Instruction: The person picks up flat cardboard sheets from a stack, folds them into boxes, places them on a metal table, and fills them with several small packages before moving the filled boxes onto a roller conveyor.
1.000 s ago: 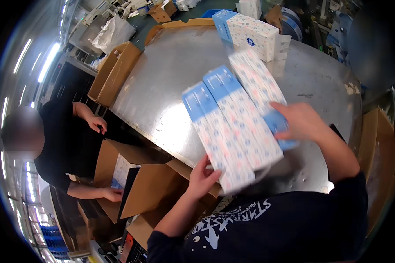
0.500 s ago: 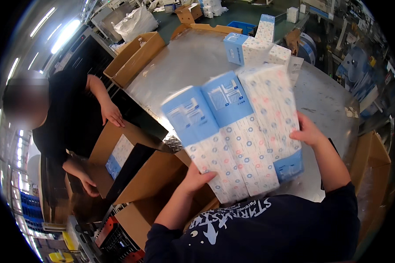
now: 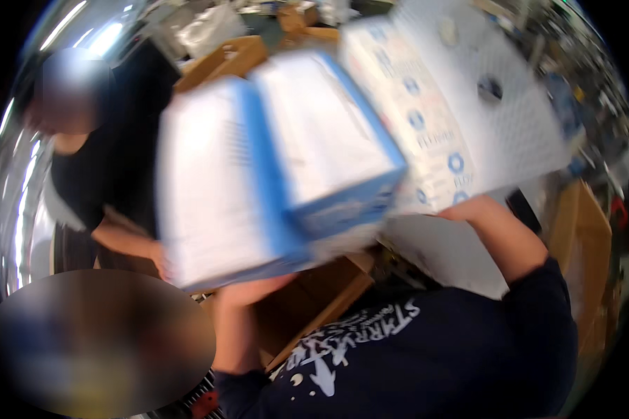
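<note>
— Three long white-and-blue packs [image 3: 307, 160] sit side by side in one raised row, close up to the head camera, and I hold them only at the two ends. That is my worry: nothing supports the middle pack, so if my squeeze slackens it could drop out towards the open cardboard box [image 3: 314, 307] below.

— How are the hands placed?

— My left hand [image 3: 248, 290] is under the lower edge of the nearest pack, forearm rising almost straight up. My right hand [image 3: 468, 208] presses beneath the far patterned pack, elbow bent, sleeve pushed up the arm. The fingers of both are hidden behind the load, so I cannot tell how they curl; I judge them pressed against the packs, not wrapped round.

— Anything else in the way?

— One co-worker in a black top [image 3: 119, 174] bends over just left of the row, an arm reaching low. The picture is blurred with motion, and a swinging end could clip that person. The shiny bench [image 3: 447, 255] shows only beneath my right arm.
</note>
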